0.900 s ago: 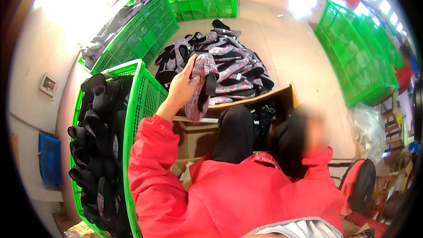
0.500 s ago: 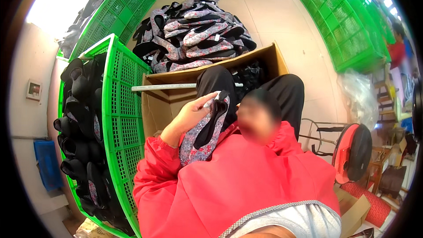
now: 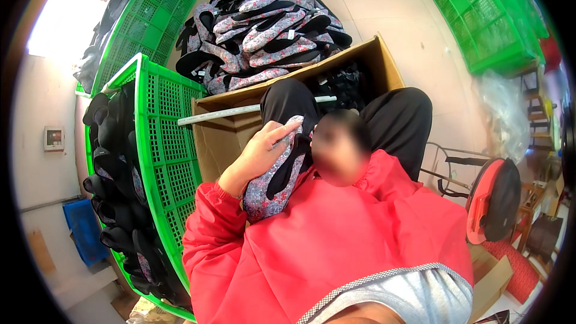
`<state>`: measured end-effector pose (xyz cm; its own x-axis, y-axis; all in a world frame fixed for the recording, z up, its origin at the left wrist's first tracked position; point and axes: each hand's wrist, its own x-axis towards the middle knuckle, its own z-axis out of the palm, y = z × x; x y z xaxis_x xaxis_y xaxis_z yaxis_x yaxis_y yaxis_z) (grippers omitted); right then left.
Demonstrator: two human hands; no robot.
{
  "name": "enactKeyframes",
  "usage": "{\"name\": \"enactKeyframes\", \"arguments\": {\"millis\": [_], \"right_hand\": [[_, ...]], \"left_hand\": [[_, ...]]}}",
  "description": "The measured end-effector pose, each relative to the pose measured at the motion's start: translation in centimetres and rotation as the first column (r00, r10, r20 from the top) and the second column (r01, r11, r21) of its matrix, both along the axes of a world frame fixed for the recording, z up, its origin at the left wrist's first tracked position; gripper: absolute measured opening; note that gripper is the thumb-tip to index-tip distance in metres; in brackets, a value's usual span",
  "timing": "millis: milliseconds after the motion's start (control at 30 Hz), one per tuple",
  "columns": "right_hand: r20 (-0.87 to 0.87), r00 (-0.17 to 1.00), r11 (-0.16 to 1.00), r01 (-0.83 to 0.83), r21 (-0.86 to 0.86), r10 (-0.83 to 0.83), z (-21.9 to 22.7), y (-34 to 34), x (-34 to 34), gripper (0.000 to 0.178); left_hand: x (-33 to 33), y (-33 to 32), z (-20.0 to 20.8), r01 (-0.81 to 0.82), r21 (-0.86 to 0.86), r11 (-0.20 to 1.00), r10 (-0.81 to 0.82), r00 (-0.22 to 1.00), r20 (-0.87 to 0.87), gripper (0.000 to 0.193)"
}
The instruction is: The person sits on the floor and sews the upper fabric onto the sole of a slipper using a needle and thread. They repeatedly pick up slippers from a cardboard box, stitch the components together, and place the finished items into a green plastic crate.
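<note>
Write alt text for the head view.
A left hand holds a floral-patterned shoe upper against a red jacket. Ahead are an open cardboard box, a pile of similar uppers on the floor, and a green crate of dark ones at left.

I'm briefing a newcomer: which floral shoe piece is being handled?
Start at the open cardboard box beside the green crate. In front of it, the left hand holds one floral shoe upper against the red jacket, apart from the floor pile.
</note>
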<state>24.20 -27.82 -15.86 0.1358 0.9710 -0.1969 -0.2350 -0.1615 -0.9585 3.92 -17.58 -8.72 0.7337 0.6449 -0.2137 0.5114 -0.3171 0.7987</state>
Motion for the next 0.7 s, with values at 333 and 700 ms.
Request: {"name": "enactKeyframes", "arguments": {"millis": [333,700], "right_hand": [[-0.02,0.995,0.995,-0.101,-0.018,0.1,-1.1,0.6,0.7,0.012],[0.053,0.993,0.989,0.101,0.109,-0.107,-0.1,1.5,1.6,0.012]], "left_hand": [[2.0,1.4,1.4,0.121,0.291,0.949,-0.134,0.991,0.024,0.043],[4.5,-0.1,-0.9,0.02,0.299,0.954,-0.029,0.999,0.026,0.023]]}}
